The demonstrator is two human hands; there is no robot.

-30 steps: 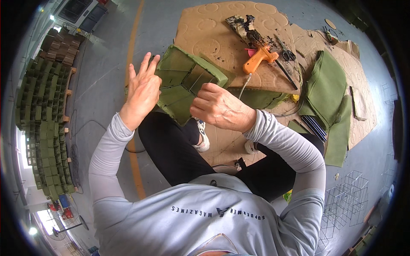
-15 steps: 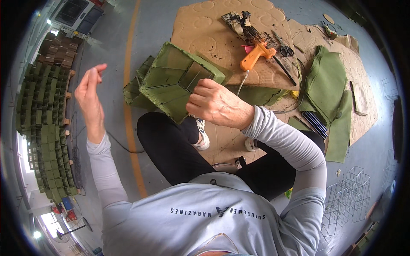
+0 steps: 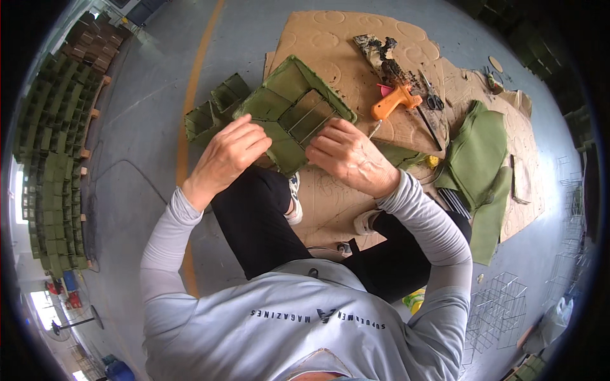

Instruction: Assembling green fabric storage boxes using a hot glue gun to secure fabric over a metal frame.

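A green fabric box (image 3: 274, 105) with a thin dark wire frame is tilted above my lap, its open side toward me. My right hand (image 3: 352, 159) grips its near right edge, fingers curled over the rim. At the left edge my left hand (image 3: 227, 155) is closed, with its fingertips against the rim; what lies under them is partly hidden. Beyond the box, to the right, an orange glue gun (image 3: 396, 101) lies on the cardboard, its cable running back toward me.
Cardboard sheets (image 3: 330, 28) cover the work surface, with scissors (image 3: 434, 101) and charred scraps (image 3: 381, 54) on them. Green fabric pieces (image 3: 476, 152) lie right. Smaller green boxes (image 3: 210, 117) stand left. Wire frames (image 3: 495, 305) are on the floor; stacked green boxes (image 3: 54, 159) line the far left.
My left hand has come from raised at the far left, fingers apart from the box, to the box's left edge. My right hand stays on the box, which now sits slightly further right in view.
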